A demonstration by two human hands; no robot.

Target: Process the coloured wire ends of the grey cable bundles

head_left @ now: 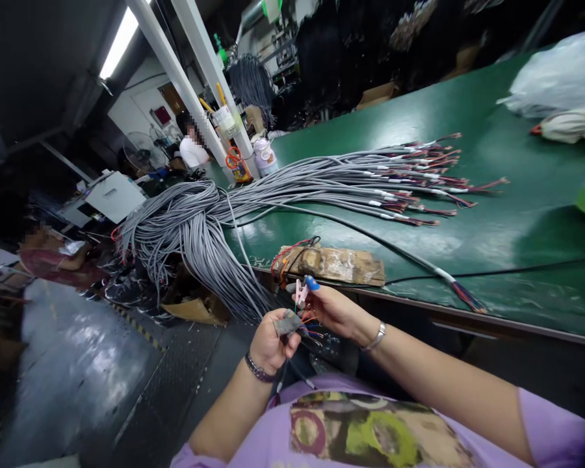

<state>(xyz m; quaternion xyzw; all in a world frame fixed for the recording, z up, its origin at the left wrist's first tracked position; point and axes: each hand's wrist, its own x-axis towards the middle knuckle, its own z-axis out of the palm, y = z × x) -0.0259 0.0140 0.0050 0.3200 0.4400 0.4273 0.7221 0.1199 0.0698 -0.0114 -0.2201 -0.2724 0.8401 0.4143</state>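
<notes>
My left hand [269, 341] is closed in a fist around the end of a grey cable [288, 323], held in front of my lap. My right hand [332, 308] pinches thin coloured wires [308, 318] that fan out of that cable end, and a small pink clip [301, 292] sticks up by its fingertips. One fingertip wears a blue cap [312, 283]. Both hands hover just off the near edge of the green table [517, 221].
A thick bundle of grey cables [292, 188] lies across the table and droops over its left end to the floor. A worn cardboard pad [338, 263] sits at the near edge. White bags [560, 78] rest far right. Another person [194, 148] sits far behind.
</notes>
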